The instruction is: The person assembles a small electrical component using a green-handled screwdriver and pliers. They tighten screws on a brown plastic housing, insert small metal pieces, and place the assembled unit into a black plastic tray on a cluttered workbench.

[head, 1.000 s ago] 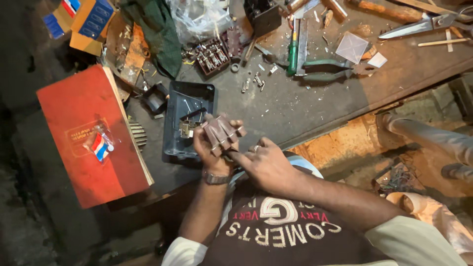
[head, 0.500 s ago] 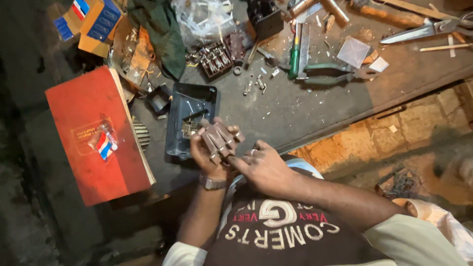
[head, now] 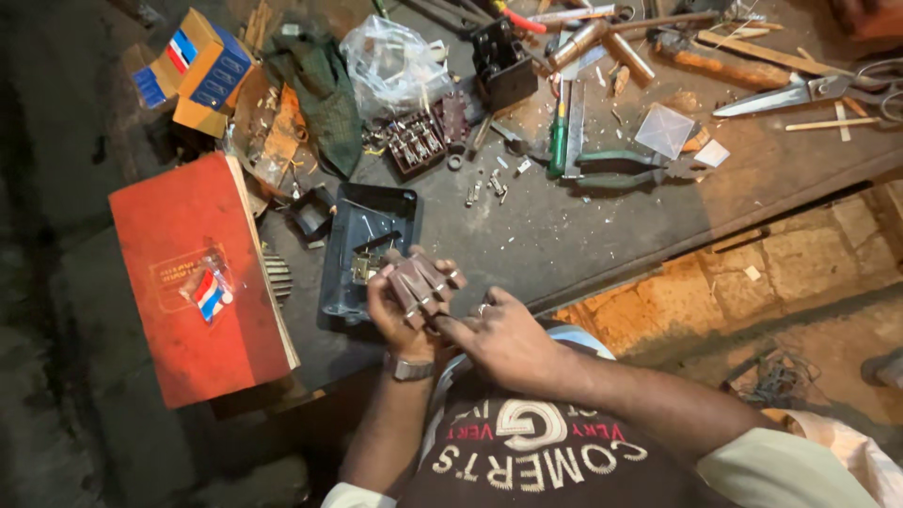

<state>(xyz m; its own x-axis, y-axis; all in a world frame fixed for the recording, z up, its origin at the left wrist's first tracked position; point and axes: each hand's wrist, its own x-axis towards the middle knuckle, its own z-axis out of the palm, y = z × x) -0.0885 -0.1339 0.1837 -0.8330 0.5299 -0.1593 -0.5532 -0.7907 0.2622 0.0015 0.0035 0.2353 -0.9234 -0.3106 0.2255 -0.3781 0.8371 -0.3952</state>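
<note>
The left hand (head: 400, 315), a watch (head: 411, 369) on its wrist, is curled around a brown ribbed switch block (head: 421, 280), gripping it just above the near edge of the workbench (head: 583, 240). The right hand (head: 503, 337) comes in from the other side with its fingers half bent, the fingertips (head: 450, 327) pressing against the lower end of that block; I cannot tell whether it pinches anything small between them.

Right behind the block, on the bench, lies an open dark metal switch box (head: 362, 249) with small brass parts inside. To its left sits a big red carton (head: 198, 277). Further back lie a second brown switch block (head: 419, 141), a crumpled clear plastic bag (head: 395, 66), a green-handled screwdriver (head: 559, 132) and green-handled pliers (head: 621, 169), with loose screws (head: 484, 188) scattered between them and the box. A pair of large scissors (head: 809, 91) rests far off at the right end of the bench.
</note>
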